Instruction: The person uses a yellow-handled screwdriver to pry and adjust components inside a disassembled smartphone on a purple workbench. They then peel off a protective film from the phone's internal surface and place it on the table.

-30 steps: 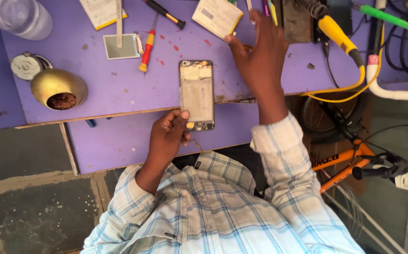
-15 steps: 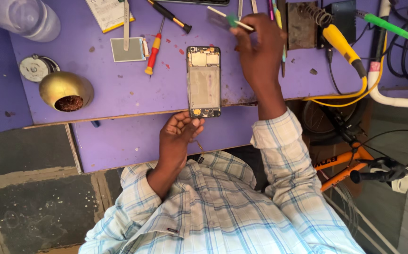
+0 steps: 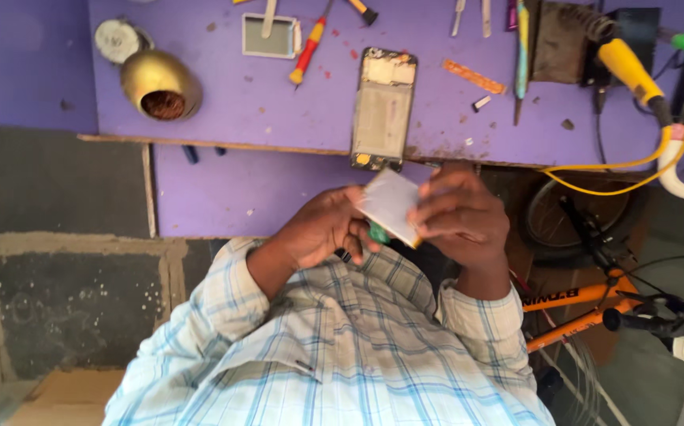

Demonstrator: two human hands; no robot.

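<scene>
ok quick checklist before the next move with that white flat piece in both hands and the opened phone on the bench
1. Both hands on the piece: ok. The left hand and right hand pinch the white flat piece from either side.
2. Piece clear of the bench: ok, held above the lap, short of the purple bench edge.
3. Opened phone lying flat: ok, though its near end overhangs the bench edge.
4. Red-and-yellow screwdriver clear of the phone: ok, lying apart to its left.
5. Soldering iron parked away from the phone: ok.
6. Small green thing under the piece: cannot tell what it is.
</scene>
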